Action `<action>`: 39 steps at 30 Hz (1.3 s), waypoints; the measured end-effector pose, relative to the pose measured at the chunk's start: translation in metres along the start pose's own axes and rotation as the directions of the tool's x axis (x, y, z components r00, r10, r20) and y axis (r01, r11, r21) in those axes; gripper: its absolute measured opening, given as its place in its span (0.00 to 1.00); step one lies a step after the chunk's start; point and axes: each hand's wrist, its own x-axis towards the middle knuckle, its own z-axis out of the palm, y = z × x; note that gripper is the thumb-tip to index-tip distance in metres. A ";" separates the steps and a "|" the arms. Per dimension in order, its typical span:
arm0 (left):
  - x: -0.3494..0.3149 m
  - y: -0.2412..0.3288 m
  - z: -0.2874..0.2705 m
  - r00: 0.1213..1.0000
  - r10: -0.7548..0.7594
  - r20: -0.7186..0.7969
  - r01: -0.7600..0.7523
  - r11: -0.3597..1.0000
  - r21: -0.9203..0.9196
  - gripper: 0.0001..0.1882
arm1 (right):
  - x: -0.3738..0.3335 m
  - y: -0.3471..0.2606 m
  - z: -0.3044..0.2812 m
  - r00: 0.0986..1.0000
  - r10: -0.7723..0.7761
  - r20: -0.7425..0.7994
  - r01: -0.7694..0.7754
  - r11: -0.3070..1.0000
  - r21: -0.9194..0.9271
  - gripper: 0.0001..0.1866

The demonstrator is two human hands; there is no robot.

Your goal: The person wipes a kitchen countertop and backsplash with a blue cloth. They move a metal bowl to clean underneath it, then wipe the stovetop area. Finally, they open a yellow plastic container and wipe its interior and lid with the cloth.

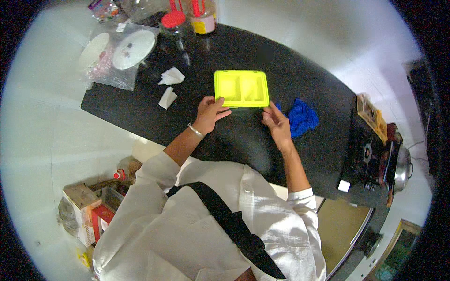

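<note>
A bright yellow-green, two-compartment plastic box (241,90) is held level above the black counter. My left hand (210,114), with a silver bracelet at its wrist, grips the near left corner, thumb over the rim and fingers below. At the near right corner, my right hand (278,125) has its fingertips on the edge; part of its grip is hidden. Both compartments look bare inside. Just right of my right hand lies a crumpled blue cloth (302,118).
Two crumpled white tissues (171,76) lie left of the box. Farther left are white discs in clear plastic (133,50). Red-lidded jars (173,19) stand at the back. A gas stove (368,152) and metal pot (402,168) sit right; boxes (82,201) stand lower left.
</note>
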 end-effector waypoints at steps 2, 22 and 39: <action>0.021 0.010 -0.002 0.998 0.026 -0.057 -0.028 0.999 -0.032 0.13 | 0.008 0.007 -0.003 0.946 -0.308 -0.100 0.226 0.849 -0.477 0.24; 0.251 0.092 0.025 0.965 0.145 -0.216 -0.132 0.989 0.073 0.11 | 0.030 0.083 -0.067 0.922 -0.243 -0.301 -0.219 0.313 -0.924 0.40; 0.122 0.056 -0.014 0.584 0.707 0.400 -0.650 0.111 0.752 0.20 | 0.055 0.067 -0.080 0.969 -0.129 -0.212 -0.131 0.458 -0.879 0.36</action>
